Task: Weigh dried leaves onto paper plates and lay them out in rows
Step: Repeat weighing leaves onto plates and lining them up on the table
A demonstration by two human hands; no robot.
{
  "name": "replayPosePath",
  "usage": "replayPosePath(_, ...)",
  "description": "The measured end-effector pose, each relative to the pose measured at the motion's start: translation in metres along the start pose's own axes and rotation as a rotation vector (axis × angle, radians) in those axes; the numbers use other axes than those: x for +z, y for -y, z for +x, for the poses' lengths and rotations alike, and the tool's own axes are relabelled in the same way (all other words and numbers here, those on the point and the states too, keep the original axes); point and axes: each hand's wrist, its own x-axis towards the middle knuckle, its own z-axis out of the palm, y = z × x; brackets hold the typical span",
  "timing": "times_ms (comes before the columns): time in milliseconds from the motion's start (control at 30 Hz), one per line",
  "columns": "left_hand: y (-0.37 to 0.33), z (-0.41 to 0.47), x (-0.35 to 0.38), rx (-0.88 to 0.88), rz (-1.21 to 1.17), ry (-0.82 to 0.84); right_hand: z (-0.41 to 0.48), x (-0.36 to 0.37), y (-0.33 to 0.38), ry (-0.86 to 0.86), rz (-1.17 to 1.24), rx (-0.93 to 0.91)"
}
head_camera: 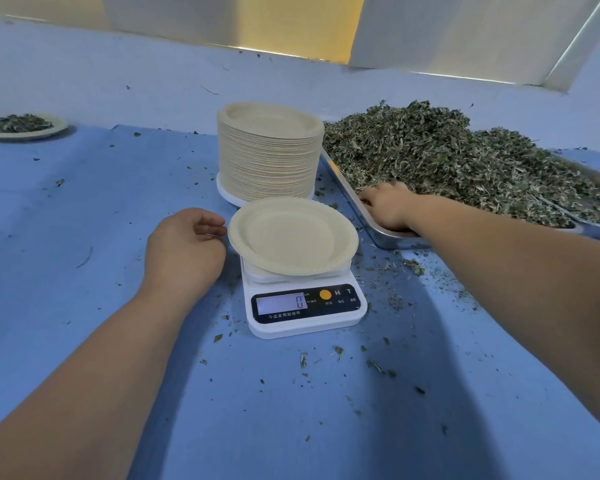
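Left hand [184,247] fingers curl loosely beside the empty plate [291,237]; right hand [388,206] fingers dig into dried leaves [447,161].

Right hand [387,206] is reaching into the metal tray [388,237] beside the scale [305,306]; its fingertips are lying buried in the dried leaves [447,161], grasp not readable. Tray and leaf pile are running off the edge, away from the scale. Small print under the scale's buttons is staying too fine to read. Stacked plates [269,154] are hiding whatever white base sits beneath.
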Motion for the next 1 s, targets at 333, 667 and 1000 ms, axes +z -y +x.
replayPosePath(333, 0.000, -0.001, 0.000, 0.008, 0.002, 0.014, -0.027, -0.013, -0.002, -0.145, -0.027, 0.035)
replayPosePath(667, -0.001, -0.002, 0.000, 0.020, 0.006, 0.015, -0.033, -0.007, -0.002, -0.073, 0.117, 0.049)
replayPosePath(1000, 0.000, -0.001, 0.000, 0.030, -0.003, 0.020, -0.037, -0.047, -0.030, -0.467, 0.434, 0.050)
